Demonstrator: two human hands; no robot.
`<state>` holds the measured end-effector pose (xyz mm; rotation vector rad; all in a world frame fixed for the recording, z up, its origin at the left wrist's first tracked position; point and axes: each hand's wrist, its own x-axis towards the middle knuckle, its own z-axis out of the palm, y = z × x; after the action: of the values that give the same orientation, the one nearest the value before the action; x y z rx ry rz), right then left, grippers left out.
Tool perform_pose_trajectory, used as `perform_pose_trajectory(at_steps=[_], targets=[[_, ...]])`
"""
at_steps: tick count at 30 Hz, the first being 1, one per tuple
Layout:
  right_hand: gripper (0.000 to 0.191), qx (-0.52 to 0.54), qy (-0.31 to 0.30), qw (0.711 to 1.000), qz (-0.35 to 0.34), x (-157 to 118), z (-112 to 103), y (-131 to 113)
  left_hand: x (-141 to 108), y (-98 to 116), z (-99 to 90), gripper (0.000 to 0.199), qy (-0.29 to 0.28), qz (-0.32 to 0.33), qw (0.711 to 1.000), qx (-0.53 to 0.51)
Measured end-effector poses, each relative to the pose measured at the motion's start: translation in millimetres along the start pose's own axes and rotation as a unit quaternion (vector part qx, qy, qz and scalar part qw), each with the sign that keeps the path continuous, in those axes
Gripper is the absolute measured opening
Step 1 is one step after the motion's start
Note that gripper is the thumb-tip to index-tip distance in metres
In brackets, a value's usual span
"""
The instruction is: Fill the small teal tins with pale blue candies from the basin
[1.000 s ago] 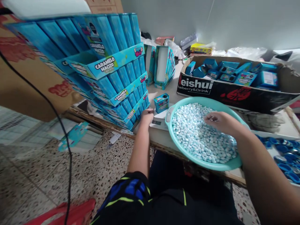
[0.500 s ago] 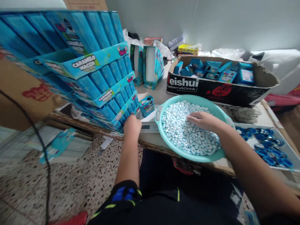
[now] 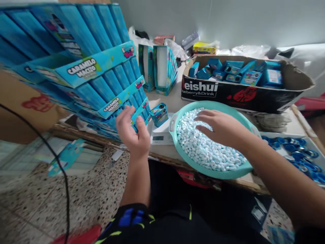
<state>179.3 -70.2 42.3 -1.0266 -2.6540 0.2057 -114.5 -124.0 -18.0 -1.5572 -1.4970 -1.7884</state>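
My left hand (image 3: 133, 130) is raised with its fingers apart and nothing in it, in front of the stacked blue candy display boxes (image 3: 83, 69). Over a turquoise basin (image 3: 175, 137) hangs my right hand (image 3: 219, 127), fingers stretched out and the thumb apart; I see nothing in it. White and pale blue candies (image 3: 203, 149) fill the basin. Between my hands, a small blue candy box (image 3: 159, 114) stands on a white scale (image 3: 161, 138), left of the basin's handle.
Behind the basin is a black carton (image 3: 228, 93) holding several small blue boxes. A white tray (image 3: 276, 150) of blue-and-silver lids lies at the right. Fanned blue cartons (image 3: 165, 69) stand at the back. A black cable (image 3: 48, 145) hangs at the left.
My left hand has come up from the lower display boxes and opened. My right hand has lifted slightly off the candies, its fingers spreading. The view has shifted a little.
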Motion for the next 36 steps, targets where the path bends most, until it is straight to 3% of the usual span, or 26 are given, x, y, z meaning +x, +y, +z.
perform_pose_trajectory(at_steps=[2,5,9,12,16,22,25,28,30,32,34,36], targets=[[0.038,0.037,-0.022,0.994,-0.101,5,12,-7,-11,-11,-19.1,0.022,0.05,0.064,0.996,0.036],[0.034,0.09,-0.059,0.979,-0.174,12,33,-9,-38,-35,-41.1,0.014,0.032,0.064,0.996,0.055],[0.033,0.096,-0.115,0.974,-0.172,11,42,5,-73,-54,-55.9,0.008,-0.05,0.015,0.997,0.054],[0.034,0.095,-0.147,0.976,-0.127,5,39,20,-80,-52,-54.9,0.025,-0.158,-0.008,0.985,0.065],[0.03,0.101,-0.131,0.982,-0.093,-5,39,33,-59,-42,-35.7,0.053,-0.194,-0.04,0.98,0.034],[0.029,0.04,-0.125,0.991,-0.039,-17,28,43,-8,-40,23.8,0.094,-0.242,-0.107,0.964,0.018],[0.029,0.024,-0.129,0.99,0.042,-26,14,44,1,-54,53.2,0.091,-0.251,-0.18,0.951,-0.009],[0.041,0.018,-0.117,0.986,0.117,-31,8,35,7,-60,66.8,0.074,-0.24,-0.261,0.934,-0.053],[0.072,0.002,-0.124,0.98,0.156,-31,9,28,16,-49,65.4,0.068,-0.212,-0.276,0.934,-0.083],[0.094,-0.013,-0.143,0.973,0.182,-29,14,26,28,-23,62.2,0.064,-0.194,-0.234,0.945,-0.119],[0.099,-0.022,-0.163,0.968,0.187,-26,17,31,40,13,65.7,0.06,-0.219,-0.178,0.947,-0.155],[0.096,-0.026,-0.179,0.969,0.169,-27,16,38,46,51,80.4,0.058,-0.277,-0.164,0.928,-0.186]])
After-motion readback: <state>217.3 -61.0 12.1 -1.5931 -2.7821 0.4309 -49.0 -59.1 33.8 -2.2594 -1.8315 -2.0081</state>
